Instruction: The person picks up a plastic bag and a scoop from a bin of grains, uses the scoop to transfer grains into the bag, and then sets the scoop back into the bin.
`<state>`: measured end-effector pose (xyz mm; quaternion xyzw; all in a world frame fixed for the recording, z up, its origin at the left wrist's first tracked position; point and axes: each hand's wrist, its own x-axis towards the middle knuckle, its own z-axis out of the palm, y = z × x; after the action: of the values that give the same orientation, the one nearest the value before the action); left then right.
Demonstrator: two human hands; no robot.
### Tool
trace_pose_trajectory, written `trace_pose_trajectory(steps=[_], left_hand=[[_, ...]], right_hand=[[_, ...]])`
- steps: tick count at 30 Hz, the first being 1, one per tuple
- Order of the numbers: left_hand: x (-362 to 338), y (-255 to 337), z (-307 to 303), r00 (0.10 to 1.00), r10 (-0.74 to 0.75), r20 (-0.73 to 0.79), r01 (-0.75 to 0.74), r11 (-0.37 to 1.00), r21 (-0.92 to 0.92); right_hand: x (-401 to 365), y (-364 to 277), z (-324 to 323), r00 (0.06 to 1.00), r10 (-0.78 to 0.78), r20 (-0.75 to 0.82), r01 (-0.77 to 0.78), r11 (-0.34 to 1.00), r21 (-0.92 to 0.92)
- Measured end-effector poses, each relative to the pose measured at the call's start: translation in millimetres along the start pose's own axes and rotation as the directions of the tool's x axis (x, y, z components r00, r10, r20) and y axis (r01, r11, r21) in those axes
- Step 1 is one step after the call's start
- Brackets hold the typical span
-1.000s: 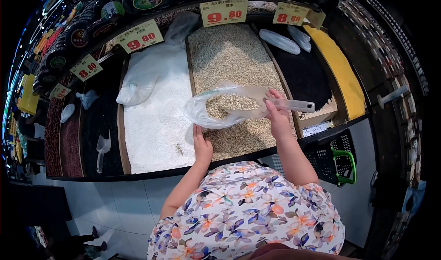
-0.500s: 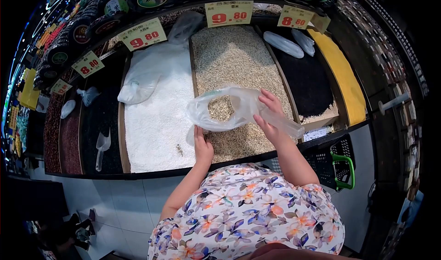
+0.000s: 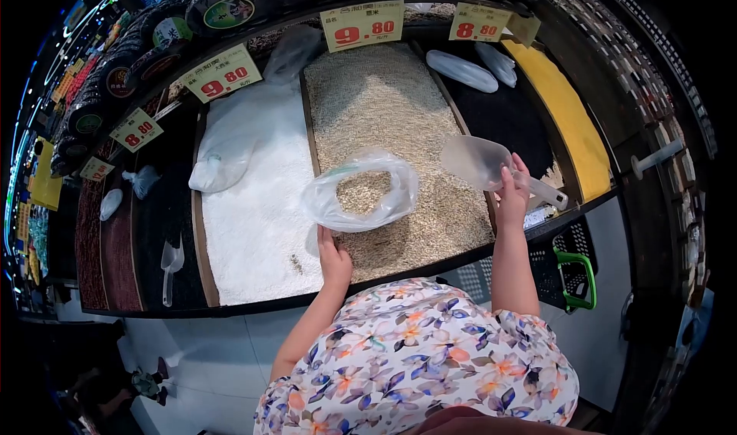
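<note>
A clear plastic bag (image 3: 403,185) with its mouth wide open sits over the bin of beige grain (image 3: 384,89). Grain of the same beige colour shows through the bag's opening. My left hand (image 3: 335,261) is at the bag's near left side, fingers on its rim; the fingertips are partly hidden by the plastic. In my right hand (image 3: 513,189) is the handle of a translucent scoop (image 3: 468,158), held above the right edge of the beige bin. The scoop's bowl looks empty and points left, apart from the bag.
Left of the beige grain lies a bin of white grain (image 3: 261,243) with a plastic bag (image 3: 223,166) on it. Dark grain (image 3: 491,120) and yellow grain (image 3: 568,120) lie to the right. Another scoop (image 3: 170,270) rests at left. A green-handled basket (image 3: 589,281) stands below the counter.
My right hand has moved right with the scoop, drawing it away from the bag's mouth. My left hand stays at the bag. The view has shifted slightly.
</note>
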<state>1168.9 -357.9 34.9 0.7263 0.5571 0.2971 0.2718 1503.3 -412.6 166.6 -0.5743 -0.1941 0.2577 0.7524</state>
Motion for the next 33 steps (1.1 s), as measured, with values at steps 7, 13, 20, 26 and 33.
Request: trace_pose_trajectory(steps=[7,13,20,26,33], left_hand=[[0,4,-2,1.000,-0.014,0.004,0.014,1.000,0.002],[0,3,0,1.000,-0.019,-0.003,0.019,1.000,0.010],[0,4,0,1.000,-0.014,-0.014,0.015,0.999,0.040],[-3,1,1,0.999,0.007,-0.037,-0.005,0.998,0.060],[-4,-2,1,0.999,0.011,-0.045,-0.007,0.997,0.078]], right_hand=[[26,53,-33,0.998,-0.005,-0.070,-0.002,0.996,-0.094],[49,101,-29,0.997,-0.012,-0.073,0.000,0.988,-0.156],[72,130,3,1.000,0.003,-0.029,-0.006,0.996,-0.091],[81,142,29,0.998,-0.010,0.060,0.019,0.989,-0.148],[61,100,35,0.972,0.231,-0.043,-0.224,0.967,0.125]])
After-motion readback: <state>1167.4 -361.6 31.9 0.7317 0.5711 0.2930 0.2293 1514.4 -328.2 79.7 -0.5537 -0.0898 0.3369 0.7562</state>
